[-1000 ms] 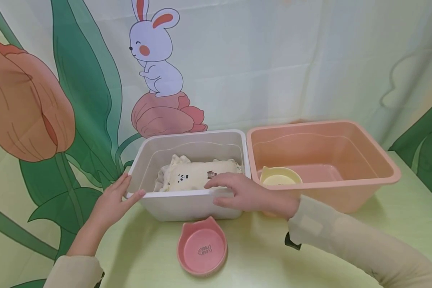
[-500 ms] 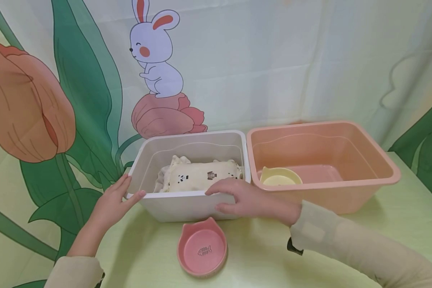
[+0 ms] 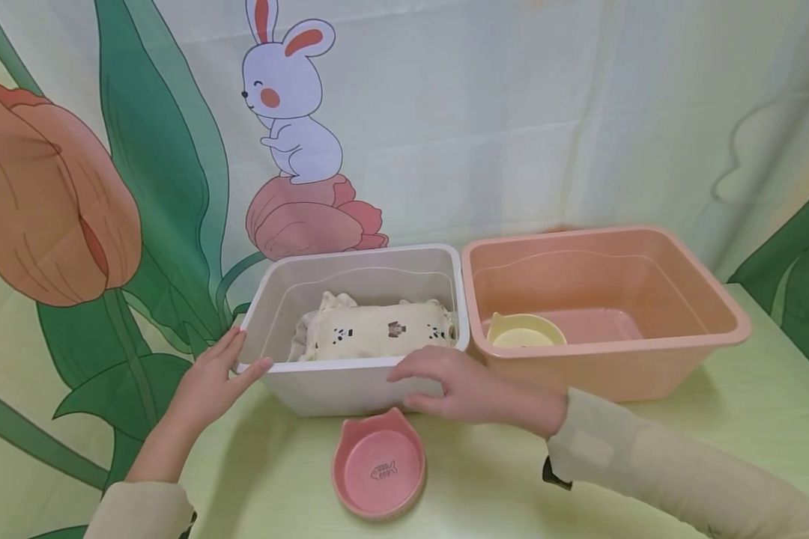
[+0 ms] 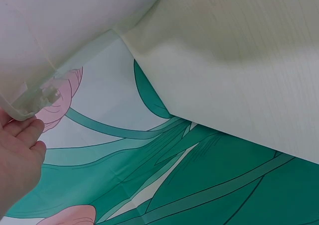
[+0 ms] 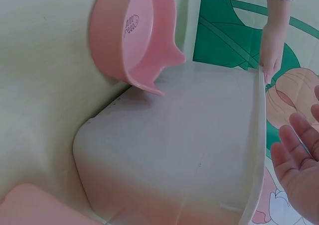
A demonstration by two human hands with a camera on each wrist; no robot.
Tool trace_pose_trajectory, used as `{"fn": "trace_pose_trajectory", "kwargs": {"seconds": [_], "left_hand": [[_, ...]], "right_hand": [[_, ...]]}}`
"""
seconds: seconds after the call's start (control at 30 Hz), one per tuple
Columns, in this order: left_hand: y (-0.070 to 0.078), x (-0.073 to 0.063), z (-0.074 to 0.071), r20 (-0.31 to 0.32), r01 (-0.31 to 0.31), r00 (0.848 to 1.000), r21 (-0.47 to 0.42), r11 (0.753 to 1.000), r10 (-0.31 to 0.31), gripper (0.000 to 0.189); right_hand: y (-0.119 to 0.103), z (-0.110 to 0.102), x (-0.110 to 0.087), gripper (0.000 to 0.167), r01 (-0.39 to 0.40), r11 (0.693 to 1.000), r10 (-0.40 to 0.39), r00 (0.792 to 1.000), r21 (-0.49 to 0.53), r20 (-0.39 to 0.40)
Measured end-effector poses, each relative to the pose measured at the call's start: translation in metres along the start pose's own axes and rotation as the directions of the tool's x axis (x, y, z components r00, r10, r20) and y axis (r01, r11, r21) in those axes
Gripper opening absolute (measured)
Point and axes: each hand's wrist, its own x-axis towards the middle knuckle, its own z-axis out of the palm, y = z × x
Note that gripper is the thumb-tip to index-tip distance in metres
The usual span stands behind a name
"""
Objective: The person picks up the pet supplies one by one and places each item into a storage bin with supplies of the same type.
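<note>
In the head view my left hand (image 3: 209, 382) rests at the near left corner of a grey plastic bin (image 3: 350, 389). Its fingers lie along the side and the thumb extends over the front rim. Inside the bin lies a small cream pillow (image 3: 371, 329) with a ruffled edge and printed animal faces. My right hand (image 3: 455, 385) is in front of the bin's near right rim, fingers loosely bent and holding nothing. In the right wrist view its fingertips (image 5: 294, 140) are beyond the rim. A pink cat-eared bowl (image 3: 377, 475) sits in front of the bin.
Right beside the grey bin stands an orange-pink bin (image 3: 647, 367) holding a yellow cat-eared bowl (image 3: 529, 329). Both are on a pale green table (image 3: 499, 486). Behind the bins hangs a printed curtain (image 3: 479, 127) with a rabbit and tulips.
My right hand has drifted down and slightly toward me, from over the pillow's front to below the bin's rim line. The left hand, the bins and the bowls have stayed put.
</note>
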Motion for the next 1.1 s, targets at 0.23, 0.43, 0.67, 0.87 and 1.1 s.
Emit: {"fn": "trace_pose_trajectory", "kwargs": {"seconds": [0.23, 0.43, 0.67, 0.87, 1.1], "left_hand": [[-0.002, 0.001, 0.001, 0.000, 0.001, 1.000, 0.002, 1.000, -0.001, 0.080], [-0.003, 0.002, 0.003, 0.002, 0.005, 1.000, -0.002, 1.000, -0.005, 0.081], [-0.004, 0.002, 0.003, 0.003, 0.007, 1.000, -0.002, 1.000, -0.007, 0.081], [-0.004, 0.003, 0.003, 0.002, 0.007, 1.000, -0.003, 1.000, -0.007, 0.081], [-0.004, 0.002, 0.002, 0.001, 0.006, 1.000, -0.001, 1.000, -0.006, 0.080]], "right_hand": [[0.002, 0.005, -0.004, 0.029, 0.029, 1.000, -0.029, 1.000, 0.008, 0.003], [0.004, 0.010, -0.007, 0.028, 0.031, 0.999, -0.032, 0.999, 0.039, 0.017], [0.005, 0.015, -0.009, 0.029, -0.014, 0.996, 0.008, 0.998, 0.092, 0.060], [0.007, 0.020, -0.012, 0.029, -0.042, 0.992, 0.033, 0.996, 0.116, 0.078], [0.008, 0.025, -0.014, 0.028, -0.094, 0.984, 0.077, 0.991, 0.150, 0.114]]}}
